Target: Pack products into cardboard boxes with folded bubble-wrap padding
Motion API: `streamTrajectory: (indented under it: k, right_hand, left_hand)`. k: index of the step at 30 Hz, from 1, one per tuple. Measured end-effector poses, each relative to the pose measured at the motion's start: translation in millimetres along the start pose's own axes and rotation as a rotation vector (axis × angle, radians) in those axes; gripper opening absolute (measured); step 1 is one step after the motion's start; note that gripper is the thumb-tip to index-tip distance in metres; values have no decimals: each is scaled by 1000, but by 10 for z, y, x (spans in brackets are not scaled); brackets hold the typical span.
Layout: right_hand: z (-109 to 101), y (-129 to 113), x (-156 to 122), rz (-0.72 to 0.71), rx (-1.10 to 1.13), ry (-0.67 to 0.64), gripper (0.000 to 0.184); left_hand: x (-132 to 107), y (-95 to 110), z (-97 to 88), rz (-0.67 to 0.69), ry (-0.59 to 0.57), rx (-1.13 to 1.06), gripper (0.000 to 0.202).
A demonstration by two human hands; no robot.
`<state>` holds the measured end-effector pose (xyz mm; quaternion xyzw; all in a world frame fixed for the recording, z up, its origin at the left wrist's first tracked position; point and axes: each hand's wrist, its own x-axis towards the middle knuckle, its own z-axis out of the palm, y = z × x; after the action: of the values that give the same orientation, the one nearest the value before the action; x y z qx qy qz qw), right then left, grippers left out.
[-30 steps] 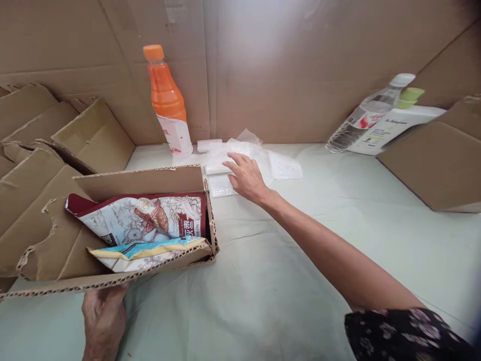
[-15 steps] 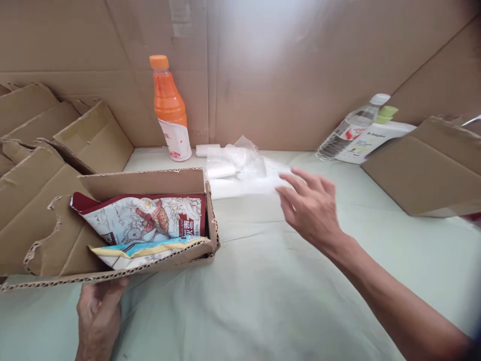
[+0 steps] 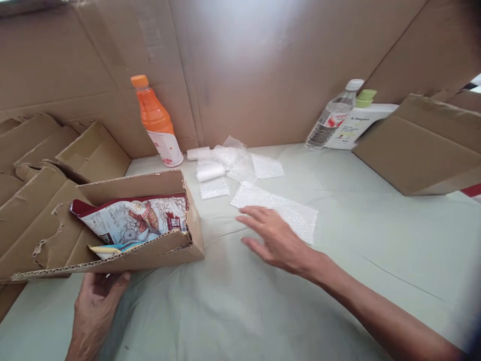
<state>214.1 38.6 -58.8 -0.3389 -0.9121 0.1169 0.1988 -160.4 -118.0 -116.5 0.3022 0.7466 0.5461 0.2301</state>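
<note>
Fingers (image 3: 259, 216) of my right hand (image 3: 280, 243) splayed wide, gripping nothing, tips on bubble-wrap sheet (image 3: 296, 215) flat on counter (image 3: 263, 311), right of cardboard box (image 3: 150, 255) | I read left hand (image 3: 95, 308) clenched on box's near wall | snack bag (image 3: 131, 218) inside box

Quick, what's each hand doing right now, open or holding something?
Left hand: gripping the near edge of the cardboard box.
Right hand: open, flat at the bubble wrap sheet, holding nothing.
</note>
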Motion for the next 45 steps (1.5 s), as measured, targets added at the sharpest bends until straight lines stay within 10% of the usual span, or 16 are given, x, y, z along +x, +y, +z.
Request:
streamTrajectory:
  k: [5, 14, 21, 32, 38, 45]
  right_hand:
    - [357, -350, 450, -85, 304, -109, 70]
    - [521, 58, 757, 21, 504, -84, 82]
    - [560, 8, 856, 22, 543, -105, 85]
    - [559, 382, 739, 74, -3, 30, 40]
    - [579, 472, 1168, 171, -252, -163, 34]
    - [37, 580, 233, 211, -302, -114, 40]
  left_hand:
    - [218, 134, 99, 42, -73, 40, 51]
    - [561, 346, 571, 143, -55, 79, 52]
    - [668, 367, 554, 145, -97, 20, 46]
    - [575, 138, 572, 143, -35, -43, 56]
    - [607, 66, 550, 135, 10, -111, 58]
    - [662, 24, 501, 104, 17, -222, 63]
